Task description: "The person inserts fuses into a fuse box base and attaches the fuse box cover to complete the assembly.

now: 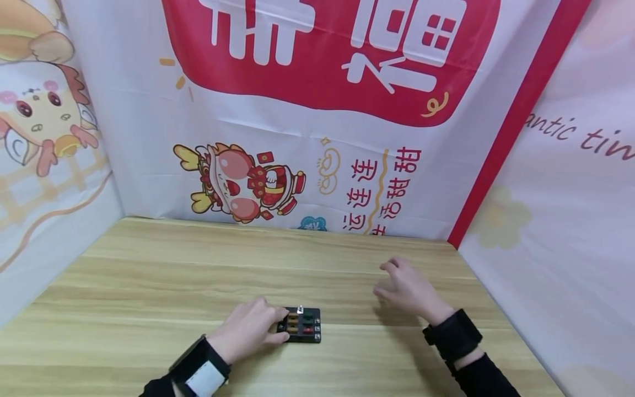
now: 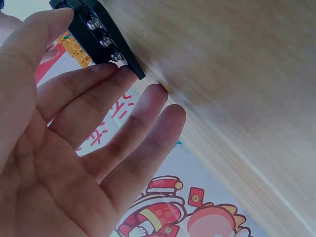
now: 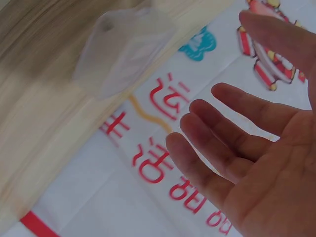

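My left hand (image 1: 249, 330) grips the left end of a small black fuse block (image 1: 310, 337) on the table, thumb on the near side and fingers on the far side. Coloured blade fuses, amber, green and red, sit in rows on it, with metal screw terminals along its right edge. The left wrist view shows the thumb and fingertips against the block (image 2: 106, 32), its screws in sight. Off to the right, my right hand (image 1: 409, 289) hovers over the table with loosely bent fingers and holds nothing. A clear plastic cover (image 3: 123, 54), blurred, is apart from that hand's fingers in the right wrist view.
The wood-grain table (image 1: 188, 275) meets a printed white and red cloth backdrop (image 1: 317, 124) at its far edge. Patterned side walls (image 1: 560, 231) stand at left and right. Black bands (image 1: 452, 335) circle both wrists.
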The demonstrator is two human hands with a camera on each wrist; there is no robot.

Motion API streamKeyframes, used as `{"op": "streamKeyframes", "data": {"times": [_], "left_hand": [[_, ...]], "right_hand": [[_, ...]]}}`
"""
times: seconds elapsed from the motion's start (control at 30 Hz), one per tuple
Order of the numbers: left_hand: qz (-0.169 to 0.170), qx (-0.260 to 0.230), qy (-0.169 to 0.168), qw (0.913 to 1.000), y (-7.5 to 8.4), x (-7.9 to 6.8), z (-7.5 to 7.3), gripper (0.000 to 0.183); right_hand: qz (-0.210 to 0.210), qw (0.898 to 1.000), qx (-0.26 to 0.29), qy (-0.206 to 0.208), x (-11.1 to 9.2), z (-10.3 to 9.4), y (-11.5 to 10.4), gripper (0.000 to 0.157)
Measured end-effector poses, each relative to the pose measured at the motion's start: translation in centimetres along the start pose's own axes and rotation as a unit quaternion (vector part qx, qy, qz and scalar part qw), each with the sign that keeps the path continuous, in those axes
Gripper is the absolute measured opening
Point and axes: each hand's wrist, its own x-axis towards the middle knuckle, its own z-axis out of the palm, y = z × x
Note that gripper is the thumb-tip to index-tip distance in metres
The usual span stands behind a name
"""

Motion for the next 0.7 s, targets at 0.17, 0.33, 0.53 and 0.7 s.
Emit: {"op": "streamKeyframes", "data": {"times": [0.17, 0.33, 0.53, 0.7], "left_hand": [[0.001, 0.003, 0.001, 1.0, 0.0, 0.0, 0.0, 0.021], [0.006, 0.008, 0.002, 0.9999, 0.1, 0.2, 0.0, 0.022], [0.006, 0.014, 0.004, 0.9999, 0.1, 0.2, 0.0, 0.023], [0.003, 0.011, 0.005, 0.9999, 0.0, 0.1, 0.1, 0.022]], "right_hand": [[0.034, 0.999, -0.011, -0.033, -0.4, 0.2, 1.2, 0.063], [0.045, 0.997, -0.035, -0.06, -0.9, 0.3, 1.9, 0.065], [0.051, 0.994, -0.025, -0.09, -1.3, 0.3, 2.3, 0.058], [0.073, 0.991, -0.018, -0.109, -1.2, 0.6, 2.4, 0.062]]}}
